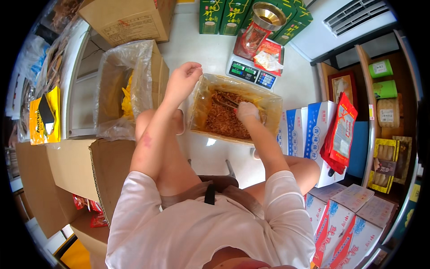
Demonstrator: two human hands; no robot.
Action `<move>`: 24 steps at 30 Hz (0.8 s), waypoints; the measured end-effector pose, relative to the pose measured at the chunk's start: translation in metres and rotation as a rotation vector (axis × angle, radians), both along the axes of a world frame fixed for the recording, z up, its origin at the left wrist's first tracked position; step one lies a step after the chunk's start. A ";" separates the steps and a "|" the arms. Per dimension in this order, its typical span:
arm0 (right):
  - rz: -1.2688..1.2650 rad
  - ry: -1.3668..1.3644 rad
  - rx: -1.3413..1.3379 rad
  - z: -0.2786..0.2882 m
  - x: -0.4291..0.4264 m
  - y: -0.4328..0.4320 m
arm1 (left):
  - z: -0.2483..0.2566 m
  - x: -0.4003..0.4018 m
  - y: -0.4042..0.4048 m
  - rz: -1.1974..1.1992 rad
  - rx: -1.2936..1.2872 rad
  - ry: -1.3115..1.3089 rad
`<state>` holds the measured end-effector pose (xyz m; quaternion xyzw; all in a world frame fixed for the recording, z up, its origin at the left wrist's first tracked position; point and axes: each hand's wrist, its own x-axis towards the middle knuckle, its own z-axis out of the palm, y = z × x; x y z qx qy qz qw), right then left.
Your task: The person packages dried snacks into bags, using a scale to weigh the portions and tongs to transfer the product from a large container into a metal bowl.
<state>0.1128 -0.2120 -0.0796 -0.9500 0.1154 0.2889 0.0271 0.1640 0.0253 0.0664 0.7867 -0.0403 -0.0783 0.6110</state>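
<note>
My right hand [248,111], in a thin clear glove, grips metal tongs [225,101] whose tips lie in shredded brown food [223,117]. The food fills the lower part of a cardboard box [277,104] lined with clear plastic. My left hand [188,75] is raised at the box's upper left corner, its fingers curled; it appears bare and holds nothing that I can see. Beyond the box stands a digital scale [250,72]. On it are a red pouch [252,38] with a metal funnel [268,16] in its mouth, and a red packet [273,50] with white crumpled material on top.
At left stands a plastic-lined carton [158,74] with yellow material inside; an open carton [70,164] is nearer. Green boxes [231,16] stand behind the scale. On the right are red pouches [342,131] on white-blue boxes [315,127], stacked cartons [339,225] and shelves [369,131].
</note>
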 end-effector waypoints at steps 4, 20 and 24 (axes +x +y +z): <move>0.064 -0.023 0.020 0.004 -0.008 -0.008 | -0.006 0.006 -0.006 -0.016 -0.001 -0.018; 0.219 -0.211 -0.108 0.078 -0.088 -0.077 | -0.012 -0.002 0.013 0.002 -0.013 0.005; 0.204 -0.233 -0.100 0.089 -0.102 -0.089 | -0.021 -0.003 0.015 -0.002 -0.023 -0.017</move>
